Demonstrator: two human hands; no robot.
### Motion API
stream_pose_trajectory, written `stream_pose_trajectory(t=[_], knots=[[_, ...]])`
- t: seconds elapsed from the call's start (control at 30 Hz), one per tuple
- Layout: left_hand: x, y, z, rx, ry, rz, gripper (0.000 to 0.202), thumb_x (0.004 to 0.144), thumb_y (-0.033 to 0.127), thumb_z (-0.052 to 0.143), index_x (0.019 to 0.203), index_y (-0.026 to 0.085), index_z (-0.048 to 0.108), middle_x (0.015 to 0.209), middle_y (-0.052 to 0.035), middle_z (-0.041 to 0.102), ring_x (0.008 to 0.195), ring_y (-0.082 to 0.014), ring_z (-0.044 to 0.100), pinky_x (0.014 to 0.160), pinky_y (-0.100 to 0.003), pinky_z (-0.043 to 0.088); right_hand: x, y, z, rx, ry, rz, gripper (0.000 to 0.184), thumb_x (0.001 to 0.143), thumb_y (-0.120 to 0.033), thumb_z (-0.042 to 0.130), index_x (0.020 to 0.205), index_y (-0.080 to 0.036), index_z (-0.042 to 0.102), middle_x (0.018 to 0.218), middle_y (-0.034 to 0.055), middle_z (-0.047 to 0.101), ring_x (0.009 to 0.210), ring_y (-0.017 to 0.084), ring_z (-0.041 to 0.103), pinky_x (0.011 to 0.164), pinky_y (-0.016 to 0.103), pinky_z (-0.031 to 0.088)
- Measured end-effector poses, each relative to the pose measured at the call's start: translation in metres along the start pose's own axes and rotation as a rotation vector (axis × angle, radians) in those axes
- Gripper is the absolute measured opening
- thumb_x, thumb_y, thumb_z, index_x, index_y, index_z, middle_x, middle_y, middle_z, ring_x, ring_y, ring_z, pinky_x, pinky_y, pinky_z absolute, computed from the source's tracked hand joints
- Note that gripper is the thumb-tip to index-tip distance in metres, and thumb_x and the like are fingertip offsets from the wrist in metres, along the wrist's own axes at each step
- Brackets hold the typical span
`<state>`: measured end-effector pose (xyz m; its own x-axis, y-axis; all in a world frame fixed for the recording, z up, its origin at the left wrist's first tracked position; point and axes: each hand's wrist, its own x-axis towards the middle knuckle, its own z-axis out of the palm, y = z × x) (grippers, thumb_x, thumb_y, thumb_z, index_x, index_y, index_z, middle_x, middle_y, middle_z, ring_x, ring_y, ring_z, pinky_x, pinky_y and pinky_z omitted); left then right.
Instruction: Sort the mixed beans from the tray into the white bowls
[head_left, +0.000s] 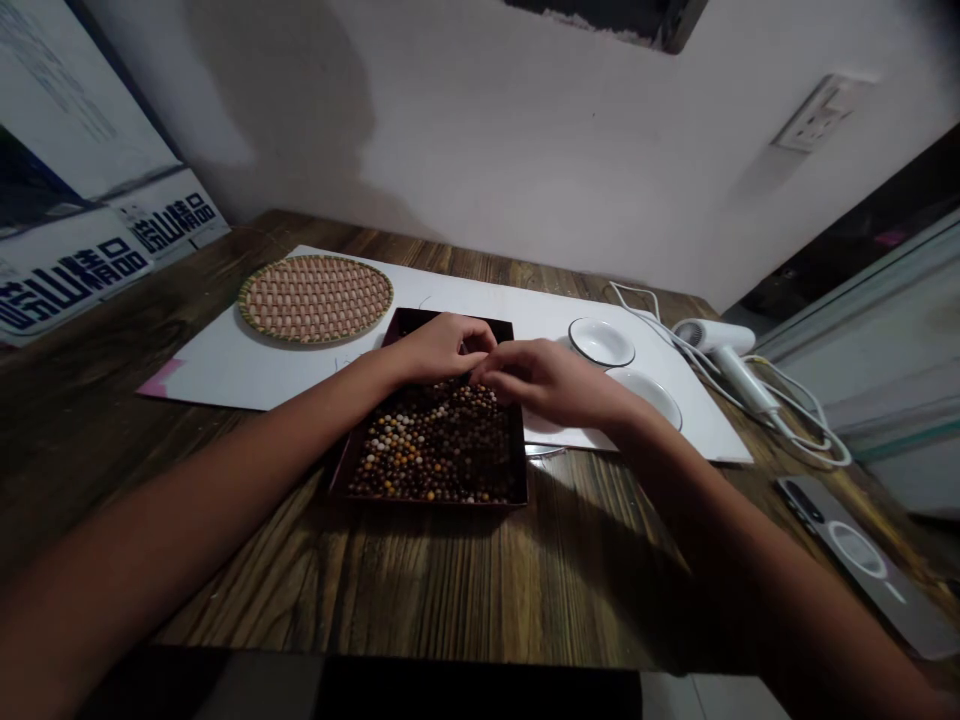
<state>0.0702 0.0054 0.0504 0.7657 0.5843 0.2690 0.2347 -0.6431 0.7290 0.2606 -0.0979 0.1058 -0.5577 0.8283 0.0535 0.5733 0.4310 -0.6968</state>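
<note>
A dark red, open square box (520, 450) holds many small round beads (412, 460) in brown, white and yellow-orange. Over its far part, my left hand (448, 348) is curled, thumb and fingertips brought together. Coming in from the right side, my right hand (546, 380) has its fingers pinched, and its tips meet those of the left hand. Anything between the fingertips is too small or hidden to make out. Shadow covers the right half of the beads.
A round woven mat (315, 298) lies on a white board (217, 365) to the left. Right of the box stand a white dish (601, 342) and a second dish (651, 396). Farther right are a white hair dryer (739, 375) with its cord and a phone (862, 560).
</note>
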Motion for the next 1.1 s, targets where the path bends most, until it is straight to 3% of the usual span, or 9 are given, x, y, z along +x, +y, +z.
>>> stream_pose_trajectory(t=[0.1,0.23,0.33,0.47,0.63,0.77,0.97,1.1], knots=[[0.001,0.002,0.000,-0.024,0.110,0.009,0.018,0.088,0.032,0.067,0.096,0.016,0.073,0.091,-0.0060,0.076,0.083,-0.0194,0.068,0.076,-0.032,0.051,0.009,0.018,-0.002,0.553,0.139,0.197,0.022,0.099,-0.031,0.062,0.086,-0.015,0.067,0.073,-0.0008,0.063,0.067,0.012,0.057,0.070,0.027,0.048],[0.005,0.001,-0.001,-0.056,0.260,0.015,0.019,0.091,0.033,0.065,0.098,0.017,0.072,0.099,-0.0062,0.076,0.093,-0.0200,0.068,0.088,-0.035,0.052,0.019,0.029,-0.002,1.191,0.243,0.469,0.024,0.106,-0.018,0.046,0.091,-0.013,0.064,0.070,-0.0010,0.061,0.061,0.009,0.056,0.067,0.020,0.053],[0.005,0.001,-0.003,-0.109,0.312,-0.005,0.020,0.092,0.034,0.066,0.098,0.017,0.072,0.099,-0.0060,0.076,0.092,-0.0196,0.068,0.087,-0.035,0.052,0.021,0.026,-0.004,1.437,0.256,0.544,0.030,0.106,-0.010,0.032,0.106,-0.010,0.063,0.084,0.0060,0.069,0.077,0.010,0.068,0.079,0.017,0.059],[0.003,0.003,-0.006,-0.129,0.281,0.011,0.022,0.091,0.038,0.070,0.100,0.018,0.074,0.100,-0.0057,0.077,0.094,-0.0200,0.069,0.089,-0.035,0.053,0.018,0.020,-0.003,1.624,0.183,0.544,0.048,0.111,-0.032,0.024,0.129,0.000,0.054,0.109,0.0192,0.071,0.104,0.019,0.073,0.093,0.024,0.061],[0.002,0.006,-0.007,-0.095,0.183,0.045,0.024,0.095,0.039,0.065,0.105,0.022,0.079,0.109,-0.0065,0.079,0.104,-0.0219,0.070,0.099,-0.038,0.051,0.018,0.021,0.005,1.694,0.202,0.519,0.053,0.111,-0.037,0.022,0.138,0.001,0.047,0.116,0.0216,0.069,0.113,0.023,0.072,0.097,0.032,0.062],[0.004,0.003,-0.007,-0.142,0.285,0.019,0.030,0.098,0.042,0.060,0.108,0.020,0.078,0.114,-0.0080,0.078,0.110,-0.0233,0.069,0.104,-0.040,0.050,0.016,0.027,0.000,1.624,0.207,0.468,0.043,0.108,-0.030,0.028,0.130,-0.004,0.054,0.115,0.0187,0.071,0.116,0.021,0.071,0.101,0.029,0.060],[0.006,-0.002,-0.009,-0.235,0.447,-0.077,0.031,0.096,0.041,0.057,0.103,0.017,0.075,0.106,-0.0085,0.077,0.091,-0.0200,0.067,0.090,-0.035,0.053,0.000,0.041,-0.039,1.314,0.415,0.500,0.034,0.104,-0.028,0.038,0.109,-0.010,0.066,0.106,0.0146,0.075,0.115,0.023,0.071,0.108,0.031,0.055],[0.007,-0.002,-0.008,-0.242,0.466,-0.097,0.030,0.095,0.041,0.056,0.100,0.017,0.074,0.103,-0.0081,0.076,0.087,-0.0195,0.066,0.086,-0.034,0.053,-0.016,0.061,-0.063,1.043,0.363,0.640,0.038,0.106,-0.036,0.039,0.104,-0.014,0.070,0.107,0.0137,0.078,0.111,0.024,0.072,0.112,0.041,0.051]])
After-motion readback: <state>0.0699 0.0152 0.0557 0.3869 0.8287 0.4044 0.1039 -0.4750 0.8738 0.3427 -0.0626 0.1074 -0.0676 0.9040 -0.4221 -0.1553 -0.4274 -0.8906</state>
